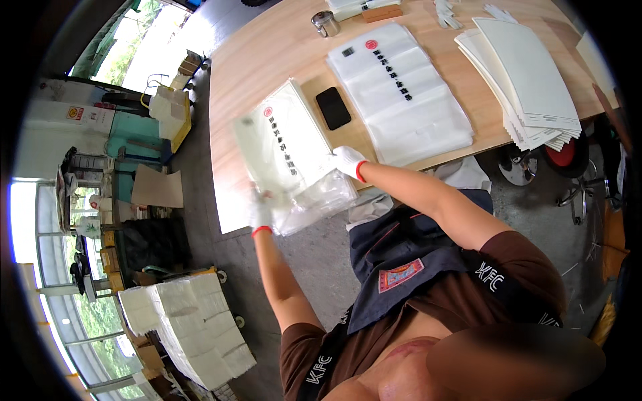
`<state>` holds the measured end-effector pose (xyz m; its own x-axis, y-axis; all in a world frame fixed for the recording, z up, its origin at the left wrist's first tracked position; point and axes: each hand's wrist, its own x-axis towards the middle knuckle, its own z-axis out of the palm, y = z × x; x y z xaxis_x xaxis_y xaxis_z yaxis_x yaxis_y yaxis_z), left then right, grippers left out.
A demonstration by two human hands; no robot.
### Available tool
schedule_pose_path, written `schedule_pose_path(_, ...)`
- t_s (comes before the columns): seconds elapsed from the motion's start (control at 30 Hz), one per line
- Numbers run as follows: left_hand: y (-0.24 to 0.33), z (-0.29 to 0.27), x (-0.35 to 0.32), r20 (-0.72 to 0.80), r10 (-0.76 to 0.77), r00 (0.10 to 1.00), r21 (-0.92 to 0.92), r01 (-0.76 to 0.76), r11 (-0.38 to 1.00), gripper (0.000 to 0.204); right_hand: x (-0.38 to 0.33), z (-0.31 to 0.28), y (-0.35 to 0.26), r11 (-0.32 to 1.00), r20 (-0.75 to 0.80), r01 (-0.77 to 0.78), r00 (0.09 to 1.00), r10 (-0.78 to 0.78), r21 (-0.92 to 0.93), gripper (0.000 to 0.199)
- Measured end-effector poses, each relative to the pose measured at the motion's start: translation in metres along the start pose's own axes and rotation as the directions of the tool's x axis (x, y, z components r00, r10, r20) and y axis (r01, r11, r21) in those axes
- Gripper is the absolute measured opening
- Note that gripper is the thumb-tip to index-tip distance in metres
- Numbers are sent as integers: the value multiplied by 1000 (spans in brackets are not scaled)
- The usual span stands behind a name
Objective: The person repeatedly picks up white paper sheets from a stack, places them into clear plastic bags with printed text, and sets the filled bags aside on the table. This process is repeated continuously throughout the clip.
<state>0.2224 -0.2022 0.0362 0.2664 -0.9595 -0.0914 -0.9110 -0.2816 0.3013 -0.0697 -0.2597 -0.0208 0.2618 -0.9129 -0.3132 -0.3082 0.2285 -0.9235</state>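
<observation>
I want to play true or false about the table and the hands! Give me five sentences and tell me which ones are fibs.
1. The left hand and the right hand both wear white gloves. True.
2. The glove cuffs are blue. False: they are red.
3. A black phone lies on the table between two stacks. True.
4. The right hand is holding the phone. False: it is at a corner of the printed white packet.
5. Big white sheets are piled toward the table's right side. True.

Bright windows [95, 322] stand left of the grey floor [307, 267].
</observation>
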Motion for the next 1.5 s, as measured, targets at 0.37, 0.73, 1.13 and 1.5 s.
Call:
schedule_pose_path(0.37, 123, 25, -18, -292, 489, 822, 166, -460, 873, 56, -158, -42, 73, 929, 492, -280, 861, 131, 243, 24)
schedule_pose_path(0.73, 359, 175, -46, 189, 714, 674, -134, -703, 699, 19, -226, -106, 91, 896, 172, -200, 975, 142, 396, 24)
schedule_pose_path(1.13, 370, 127, -7, -7, 765, 643, -529, -652, 543, 17, -105, -205, 80, 908, -376, -12, 908, 186, 419, 41)
schedule_pose_path(1.5, 413, 45, -72, 138, 822, 553, -883, -307, 354, 26, -181, -223, 78, 974, -516, 143, 856, -32, 177, 60)
